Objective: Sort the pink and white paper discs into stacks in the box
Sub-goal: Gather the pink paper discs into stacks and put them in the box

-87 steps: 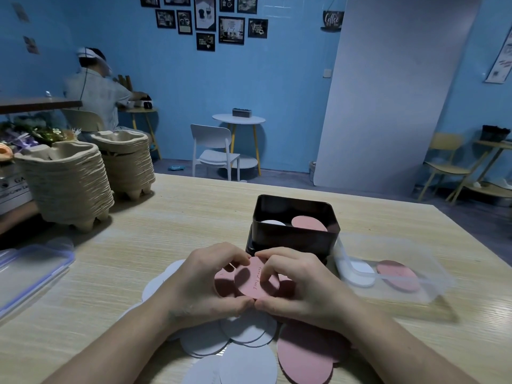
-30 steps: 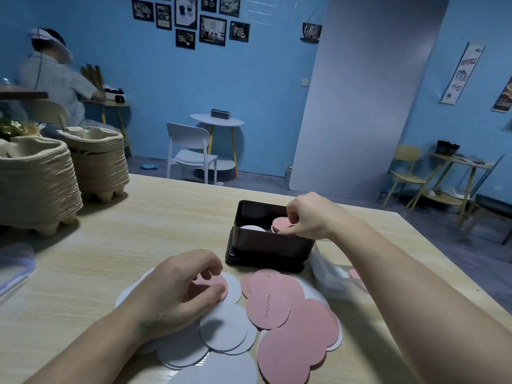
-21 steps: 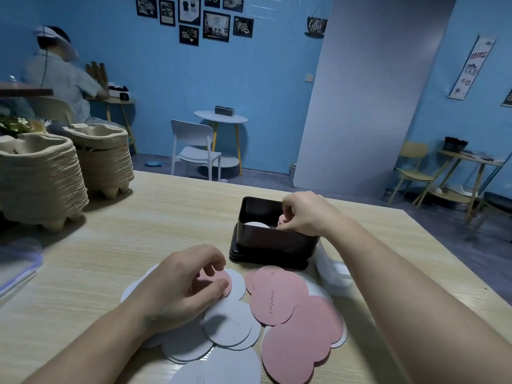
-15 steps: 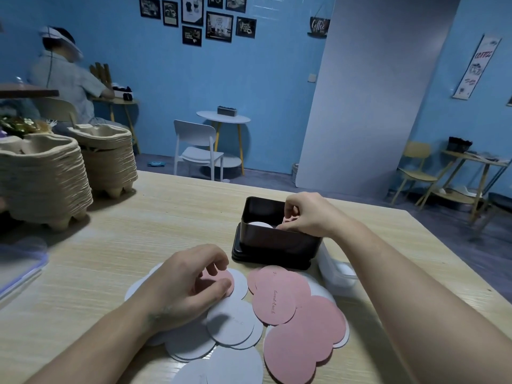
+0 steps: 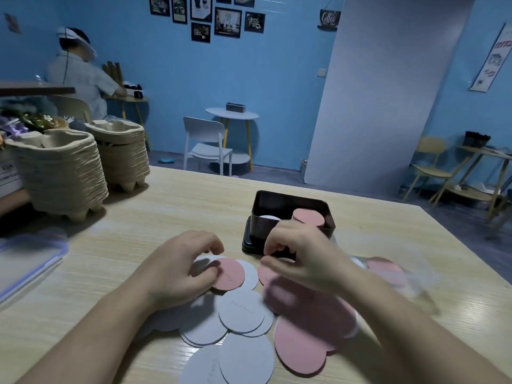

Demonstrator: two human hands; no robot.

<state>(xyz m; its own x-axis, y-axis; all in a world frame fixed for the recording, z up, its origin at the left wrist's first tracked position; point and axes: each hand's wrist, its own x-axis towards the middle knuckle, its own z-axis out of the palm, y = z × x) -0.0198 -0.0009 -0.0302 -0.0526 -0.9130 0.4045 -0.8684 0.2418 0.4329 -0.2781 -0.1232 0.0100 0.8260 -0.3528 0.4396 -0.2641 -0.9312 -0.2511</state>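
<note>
A black box (image 5: 291, 195) stands mid-table with a white stack (image 5: 270, 217) on its left and a pink stack (image 5: 308, 217) on its right. Loose white discs (image 5: 241, 311) and pink discs (image 5: 302, 347) overlap in a pile in front of it. My left hand (image 5: 177, 270) rests on the pile's left part, thumb and curled fingers pinching the edge of a small pink disc (image 5: 231, 274). Just before the box hovers my right hand (image 5: 302, 259), blurred over the pink discs. Its fingers are loosely curled and hold nothing.
A clear plastic container (image 5: 401, 275) with a pink disc inside lies right of the pile. Two stacks of pulp trays (image 5: 61, 173) stand at the far left, and a clear blue-rimmed lid (image 5: 27, 261) lies at the left edge. A person sits far back left.
My right hand has come out of the box and back down to the loose pink discs, leaving a disc on the pink stack. My left hand stays on the pile.
</note>
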